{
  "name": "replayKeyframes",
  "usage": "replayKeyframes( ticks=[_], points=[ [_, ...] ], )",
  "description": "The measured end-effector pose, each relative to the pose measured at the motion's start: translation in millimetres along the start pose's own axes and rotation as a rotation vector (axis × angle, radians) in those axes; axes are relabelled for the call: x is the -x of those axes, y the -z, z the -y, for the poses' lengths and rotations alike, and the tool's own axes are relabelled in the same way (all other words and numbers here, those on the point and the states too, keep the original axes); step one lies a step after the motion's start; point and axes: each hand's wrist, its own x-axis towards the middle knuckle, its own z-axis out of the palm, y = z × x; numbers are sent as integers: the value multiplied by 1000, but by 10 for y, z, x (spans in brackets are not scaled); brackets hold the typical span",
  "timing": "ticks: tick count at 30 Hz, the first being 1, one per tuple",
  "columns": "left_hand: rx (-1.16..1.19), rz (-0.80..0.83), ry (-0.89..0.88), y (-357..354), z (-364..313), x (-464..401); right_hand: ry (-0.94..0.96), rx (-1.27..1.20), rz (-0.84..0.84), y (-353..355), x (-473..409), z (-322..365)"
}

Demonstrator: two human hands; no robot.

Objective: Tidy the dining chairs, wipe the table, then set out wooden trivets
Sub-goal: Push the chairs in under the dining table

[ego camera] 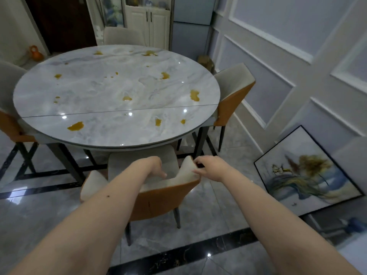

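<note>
A round grey marble table (95, 86) fills the middle, dotted with several amber spills (75, 126). Right in front of me stands a dining chair (158, 201) with an orange back and beige seat, its front edge partly under the table. My left hand (154, 167) curls over the top of the chair's backrest near its middle. My right hand (210, 167) pinches the backrest's upper right corner. No trivets or cloth are in sight.
Matching chairs stand at the right (232, 96), the left (10, 108) and the far side (123, 36) of the table. A framed painting (305, 175) leans against the panelled wall at the right. A white cabinet (149, 22) stands at the back.
</note>
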Motion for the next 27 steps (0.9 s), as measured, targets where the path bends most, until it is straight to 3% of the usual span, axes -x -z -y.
replayKeyframes(
  ticks=[13, 19, 27],
  points=[
    [11, -113, -191, 625, -2599, -1397, -200, 23, -48, 880, -154, -2705],
    [93, -140, -185, 991, -3317, -2037, -265, 58, -45, 1297, -504, -3690],
    [134, -247, -186, 1770, -4059, -3446, -204, 77, -117, 1878, -1677, -4839]
  ],
)
